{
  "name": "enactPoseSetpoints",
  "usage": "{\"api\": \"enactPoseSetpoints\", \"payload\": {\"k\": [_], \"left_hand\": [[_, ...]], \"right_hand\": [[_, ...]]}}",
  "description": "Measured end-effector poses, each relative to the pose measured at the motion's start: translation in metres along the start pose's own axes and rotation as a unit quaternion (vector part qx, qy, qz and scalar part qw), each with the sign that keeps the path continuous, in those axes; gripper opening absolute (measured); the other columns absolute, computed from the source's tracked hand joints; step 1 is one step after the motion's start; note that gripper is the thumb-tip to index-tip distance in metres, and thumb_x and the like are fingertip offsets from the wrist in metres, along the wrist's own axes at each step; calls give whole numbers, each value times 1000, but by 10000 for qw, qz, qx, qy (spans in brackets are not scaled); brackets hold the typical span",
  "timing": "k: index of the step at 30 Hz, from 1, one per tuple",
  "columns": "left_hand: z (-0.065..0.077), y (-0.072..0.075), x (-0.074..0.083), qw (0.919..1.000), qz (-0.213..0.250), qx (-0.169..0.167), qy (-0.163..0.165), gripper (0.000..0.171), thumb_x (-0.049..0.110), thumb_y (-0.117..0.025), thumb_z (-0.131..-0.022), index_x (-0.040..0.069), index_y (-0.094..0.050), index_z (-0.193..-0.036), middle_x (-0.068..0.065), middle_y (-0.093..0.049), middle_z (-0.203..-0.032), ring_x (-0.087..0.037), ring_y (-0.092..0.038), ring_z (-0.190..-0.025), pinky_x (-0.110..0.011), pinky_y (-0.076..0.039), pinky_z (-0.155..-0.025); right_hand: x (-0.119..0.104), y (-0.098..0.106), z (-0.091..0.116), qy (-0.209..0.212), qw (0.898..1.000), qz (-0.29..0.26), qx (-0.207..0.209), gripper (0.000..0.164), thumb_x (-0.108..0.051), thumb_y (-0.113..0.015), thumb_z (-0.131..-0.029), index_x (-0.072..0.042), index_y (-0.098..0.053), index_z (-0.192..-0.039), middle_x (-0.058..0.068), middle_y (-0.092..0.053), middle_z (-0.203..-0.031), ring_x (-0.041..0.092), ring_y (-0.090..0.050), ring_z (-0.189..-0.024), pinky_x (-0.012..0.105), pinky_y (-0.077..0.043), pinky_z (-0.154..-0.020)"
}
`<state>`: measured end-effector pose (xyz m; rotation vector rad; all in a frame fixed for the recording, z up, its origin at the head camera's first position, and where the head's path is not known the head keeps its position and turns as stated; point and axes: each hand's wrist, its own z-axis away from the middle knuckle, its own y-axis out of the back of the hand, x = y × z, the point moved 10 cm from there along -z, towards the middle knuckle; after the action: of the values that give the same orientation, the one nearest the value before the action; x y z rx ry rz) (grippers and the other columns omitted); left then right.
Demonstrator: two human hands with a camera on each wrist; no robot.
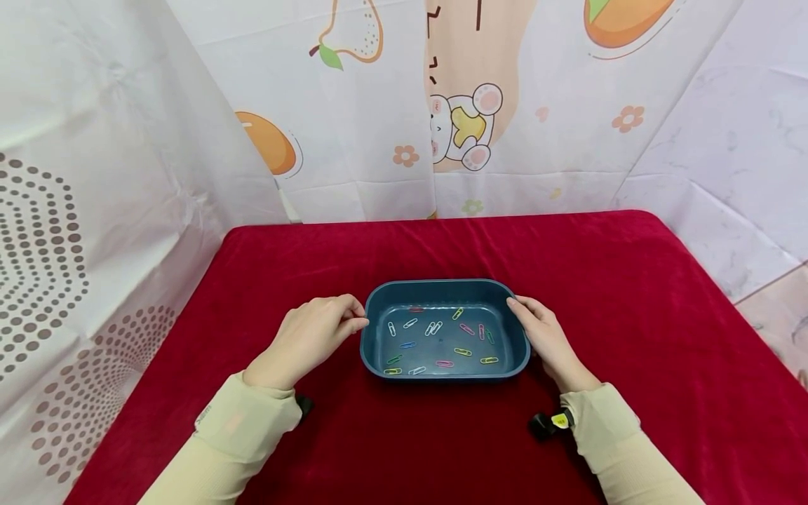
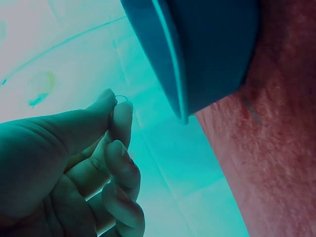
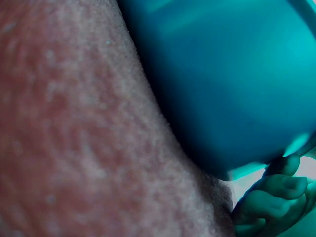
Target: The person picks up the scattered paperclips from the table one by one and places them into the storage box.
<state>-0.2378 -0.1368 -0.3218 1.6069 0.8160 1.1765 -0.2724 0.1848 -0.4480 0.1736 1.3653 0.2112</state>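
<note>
A dark blue plastic tray (image 1: 442, 377) with a raised wall sits on the table in front of me. Scattered over its floor are several paper clips (image 1: 463, 351) in white, yellow, pink, green, blue and red. My left hand (image 1: 313, 335) is beside the tray's left wall, thumb and forefinger pinched together. Between those fingertips, in the left wrist view, the thin wire loop of a paper clip (image 2: 122, 97) pokes out; the rest of it is hidden. My right hand (image 1: 548, 337) grips the tray's right side, thumb at the rim and fingers against the outer wall.
A red velvety cloth (image 1: 631, 294) covers the table under the tray. Printed white curtains (image 1: 372, 140) hang behind the table and along its sides. Dark straps with small devices (image 1: 552, 423) are at the wrists, by the sleeve cuffs.
</note>
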Motion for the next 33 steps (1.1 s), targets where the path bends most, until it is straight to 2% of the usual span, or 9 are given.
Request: {"api": "enactPoseSetpoints", "payload": {"k": [8, 16, 23, 28, 33], "left_hand": [[-9, 1, 8, 9999, -92, -69, -6, 10, 28, -72, -91, 20, -76, -96, 8, -70, -86, -7, -55, -67, -25, -46, -58], [-16, 1, 16, 9998, 46, -173, -56, 13, 33, -71, -91, 21, -75, -89, 11, -63, -73, -8, -51, -60, -26, -43, -54], [-23, -1, 24, 9998, 37, -157, -116, 17, 38, -70, -91, 22, -74, -89, 11, -65, -76, -8, -51, -60, -25, -43, -53], [-27, -8, 33, 9998, 41, -127, -174, 16, 37, -70, -91, 21, -75, -89, 11, -66, -76, -7, -52, -61, -25, -43, -52], [-29, -25, 44, 9992, 155, -252, -263, 15, 36, -70, -91, 22, -75, -87, 11, -65, -72, -7, -51, -60, -24, -43, -51]], "right_hand": [[0, 1, 0, -59, 10000, 32, -2, 60, -47, -47, -102, -3, -45, -144, 23, -55, -134, 4, -62, -83, 23, -54, -73], [0, 0, 0, -62, 10000, 67, -40, 61, -47, -46, -102, -4, -44, -145, 23, -54, -136, 4, -61, -85, 22, -53, -74], [0, 0, 0, -39, 10000, 44, -54, 60, -47, -46, -103, -4, -44, -144, 23, -55, -134, 4, -61, -82, 23, -54, -72], [0, 0, 1, -36, 10000, 29, -54, 60, -47, -46, -102, -4, -44, -144, 23, -56, -132, 5, -62, -81, 23, -54, -71], [0, 0, 0, -50, 10000, 34, -55, 60, -47, -46, -102, -3, -44, -144, 23, -56, -133, 4, -61, -81, 23, -54, -71]]}}
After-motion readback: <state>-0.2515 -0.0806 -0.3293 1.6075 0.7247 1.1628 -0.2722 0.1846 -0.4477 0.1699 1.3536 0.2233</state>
